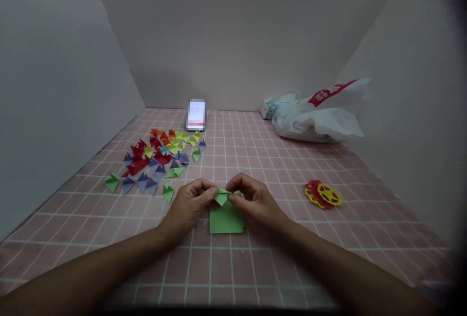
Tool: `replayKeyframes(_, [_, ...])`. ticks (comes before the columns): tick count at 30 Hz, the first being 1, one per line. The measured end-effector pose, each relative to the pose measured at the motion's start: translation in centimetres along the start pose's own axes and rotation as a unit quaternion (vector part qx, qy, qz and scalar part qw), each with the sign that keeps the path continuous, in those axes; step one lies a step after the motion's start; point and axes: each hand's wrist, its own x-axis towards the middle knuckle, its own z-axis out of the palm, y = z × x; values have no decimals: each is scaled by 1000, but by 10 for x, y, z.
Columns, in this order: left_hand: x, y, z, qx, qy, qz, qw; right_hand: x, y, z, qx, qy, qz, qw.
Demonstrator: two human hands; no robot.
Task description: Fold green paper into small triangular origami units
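Between my two hands is a small folded piece of green paper [222,196], with a triangular flap pointing down. My left hand [192,204] pinches its left corner between thumb and fingers. On the right side, the thumb and forefinger of my right hand [255,200] grip the other corner. Just below it, flat on the table, lies a stack of square green paper sheets [226,221], its upper part covered by the folded piece and my fingers. A bit of something yellowish shows behind my right fingers, too hidden to name.
Many folded paper pieces [159,172] in red, orange, yellow, purple and green spread over the left of the pink tiled tabletop [233,267]. A blurred phone [196,115] stands at the back. Red and yellow cut-out discs [324,194] lie right, a white plastic bag [314,119] behind them.
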Motion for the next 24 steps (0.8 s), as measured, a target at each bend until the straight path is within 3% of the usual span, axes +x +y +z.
replayKeyframes(16, [-3, -1, 3, -2, -1, 11, 1000, -5, 3, 9, 127, 75, 79, 986])
replayKeyframes(24, [-2, 3, 3, 28, 4, -3, 1000, -4, -2, 4, 52, 43, 59, 996])
